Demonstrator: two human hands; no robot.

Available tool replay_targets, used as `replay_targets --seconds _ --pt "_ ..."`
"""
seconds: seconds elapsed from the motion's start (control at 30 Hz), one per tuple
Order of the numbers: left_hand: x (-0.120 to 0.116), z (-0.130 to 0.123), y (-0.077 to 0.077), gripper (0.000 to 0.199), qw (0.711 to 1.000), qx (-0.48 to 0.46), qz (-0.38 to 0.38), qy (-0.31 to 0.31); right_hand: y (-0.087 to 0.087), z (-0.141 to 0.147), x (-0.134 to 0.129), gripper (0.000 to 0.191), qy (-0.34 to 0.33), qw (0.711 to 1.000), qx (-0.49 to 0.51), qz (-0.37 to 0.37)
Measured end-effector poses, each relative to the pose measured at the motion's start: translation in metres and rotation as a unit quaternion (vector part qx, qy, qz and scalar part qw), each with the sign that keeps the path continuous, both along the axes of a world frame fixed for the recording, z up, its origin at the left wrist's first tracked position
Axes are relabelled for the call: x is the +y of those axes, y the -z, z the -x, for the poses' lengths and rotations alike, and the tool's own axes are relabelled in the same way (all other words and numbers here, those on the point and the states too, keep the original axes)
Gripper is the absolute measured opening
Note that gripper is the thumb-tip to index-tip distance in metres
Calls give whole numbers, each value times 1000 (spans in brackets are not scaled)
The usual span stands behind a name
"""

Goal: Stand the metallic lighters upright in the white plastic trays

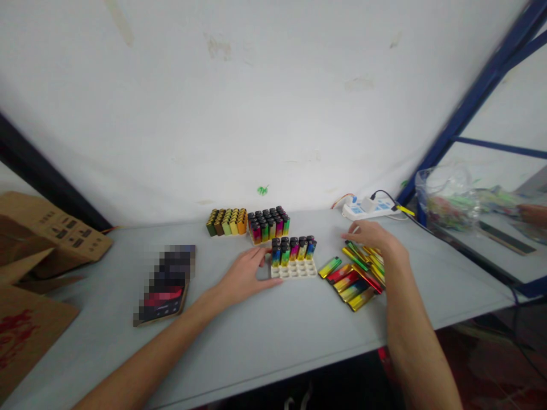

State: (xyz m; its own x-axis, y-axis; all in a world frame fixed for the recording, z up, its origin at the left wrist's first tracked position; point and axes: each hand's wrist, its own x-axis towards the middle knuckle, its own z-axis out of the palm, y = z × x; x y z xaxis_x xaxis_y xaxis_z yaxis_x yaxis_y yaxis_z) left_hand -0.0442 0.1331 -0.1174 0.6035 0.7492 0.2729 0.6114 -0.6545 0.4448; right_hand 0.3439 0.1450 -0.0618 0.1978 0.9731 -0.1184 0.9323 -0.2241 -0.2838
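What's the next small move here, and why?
I'd have the right hand pick up one of the loose lighters. It is already beside that pile, and the white tray seems to have empty slots in front of its standing lighters. The left hand is at the tray's left side, probably well placed to steady it.

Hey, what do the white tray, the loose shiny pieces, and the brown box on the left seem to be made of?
White tray: probably matte molded plastic, from its regular sockets.
Loose shiny pieces: glossy, metallic-looking, with bright highlights; metal or foil-coated plastic, I can't tell.
Brown box: likely cardboard, dull, by its stiff panels and printed symbols.
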Motion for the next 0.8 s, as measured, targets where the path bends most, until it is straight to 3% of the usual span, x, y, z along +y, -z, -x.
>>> replay_targets --seconds 0.13,0.27,0.37,0.43,0.5,0.57,0.8 --pt "0 0 0 64 1000 -3 -2 0 4 -6 -3 28 1 1000 -1 27" --pt "0 0 0 62 1000 -3 -5 -5 5 -1 -1 18 -41 999 13 29" --pt "-1 0 -2 61 1000 1 -3 -2 -3 14 2 15 -113 982 39 -146" --pt "-1 0 -3 60 1000 5 1 -2 -11 28 2 15 -162 933 61 -314" --pt "-1 0 -4 61 1000 6 4 -3 -19 44 -2 16 -195 888 81 -408" --pt "-2 -1 -4 62 1000 6 8 -3 -24 60 -7 17 -216 863 88 -447" --pt "-3 0 -3 64 1000 2 9 -4 -28 101 -22 23 -268 831 121 -473"
